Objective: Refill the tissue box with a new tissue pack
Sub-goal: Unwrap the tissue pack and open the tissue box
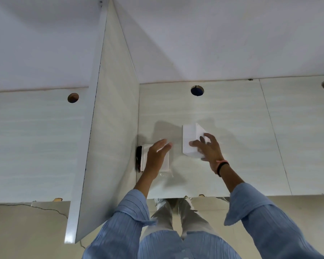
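Observation:
A white tissue box [190, 139] stands on the pale desk [251, 137], right of centre. My right hand [208, 148] rests on its near right side with fingers spread around it. To the left lies a tissue pack in clear plastic wrap [166, 165], close to the divider. My left hand [156, 154] is laid flat on top of the pack, fingers stretched forward. Whether either hand truly grips its object is unclear.
A tall white divider panel [110, 128] rises just left of the pack. A dark object [138, 158] lies between the pack and the divider. Cable holes [197, 90] sit near the desk's back edge. The desk's front edge [195, 196] runs just above my legs.

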Action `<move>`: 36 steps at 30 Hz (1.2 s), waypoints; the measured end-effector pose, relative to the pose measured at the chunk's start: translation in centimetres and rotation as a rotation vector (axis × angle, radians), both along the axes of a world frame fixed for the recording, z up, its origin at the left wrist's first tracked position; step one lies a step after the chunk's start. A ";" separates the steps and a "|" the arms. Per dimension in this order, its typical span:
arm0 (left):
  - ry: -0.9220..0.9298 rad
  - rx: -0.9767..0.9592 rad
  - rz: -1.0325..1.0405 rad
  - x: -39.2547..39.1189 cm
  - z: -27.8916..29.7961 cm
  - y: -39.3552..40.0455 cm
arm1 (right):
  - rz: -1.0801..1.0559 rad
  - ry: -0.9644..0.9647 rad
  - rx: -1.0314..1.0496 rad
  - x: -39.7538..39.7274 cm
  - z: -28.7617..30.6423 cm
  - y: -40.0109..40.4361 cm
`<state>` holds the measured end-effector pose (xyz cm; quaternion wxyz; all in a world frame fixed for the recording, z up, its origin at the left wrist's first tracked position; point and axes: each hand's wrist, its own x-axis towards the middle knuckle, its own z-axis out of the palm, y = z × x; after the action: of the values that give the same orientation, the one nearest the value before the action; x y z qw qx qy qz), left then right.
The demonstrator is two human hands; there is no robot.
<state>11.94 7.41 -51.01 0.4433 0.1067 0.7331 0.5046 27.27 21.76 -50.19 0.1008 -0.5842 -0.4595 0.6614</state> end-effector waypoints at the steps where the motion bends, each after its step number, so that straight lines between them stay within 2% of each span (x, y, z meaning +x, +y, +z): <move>1: -0.108 0.039 0.012 0.2 0.3 0.4 | -0.005 0.060 -0.055 0.3 0.5 -0.2; 4: -0.403 0.109 0.020 0.9 1.2 1.1 | 0.019 0.207 -0.118 1.0 1.7 -1.0; 6: -0.483 0.133 -0.009 1.3 1.3 1.4 | 0.049 0.261 -0.128 1.1 2.2 -1.4; 12: -0.477 0.205 -0.056 1.8 1.9 1.9 | 0.059 0.312 -0.130 1.7 3.0 -1.8; 27: -0.329 0.120 -0.134 2.9 1.7 1.5 | 0.103 0.338 -0.167 3.1 2.6 -2.2; 29: -0.371 0.134 -0.049 2.7 1.8 1.3 | 0.036 0.373 -0.247 3.3 2.2 -1.9; 32: -0.515 0.206 0.132 1.8 1.8 0.7 | -0.205 0.494 -0.522 4.2 1.2 -0.7; 36: -0.614 0.266 0.195 1.4 1.7 0.1 | -0.301 0.607 -0.659 5.4 -0.8 -0.7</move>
<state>13.36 7.55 -49.26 0.5751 -0.0640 0.5002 0.6442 32.67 21.04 -50.94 0.1344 -0.4256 -0.0850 0.8908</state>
